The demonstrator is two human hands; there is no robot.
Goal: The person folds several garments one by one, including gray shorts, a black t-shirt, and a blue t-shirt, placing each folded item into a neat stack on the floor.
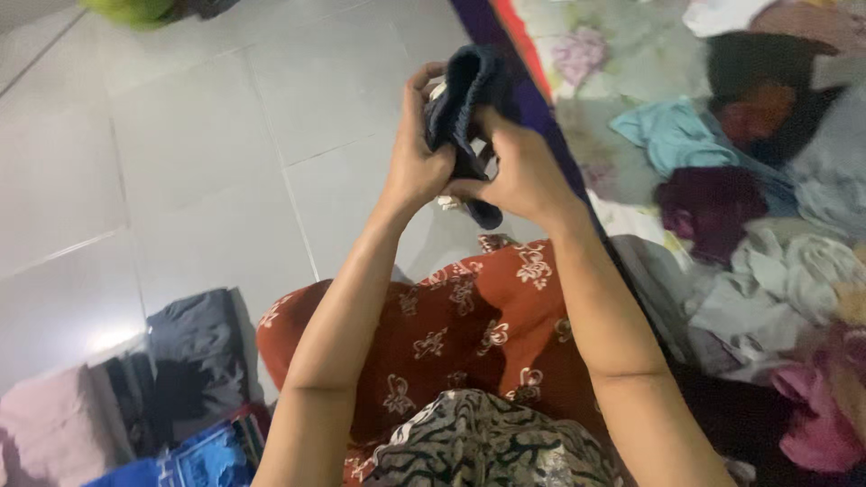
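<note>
Both hands are closed on a dark blue cloth (465, 108), held up over the floor (207, 153) in front of the person. The left hand (418, 160) grips its left side; the right hand (521, 171) pinches its lower part, probably near a waistband. On the right, a heap of clothes (758, 207) lies on a flowered sheet (613, 63). Folded clothes (194, 352) lie on the white tiles at the lower left.
</note>
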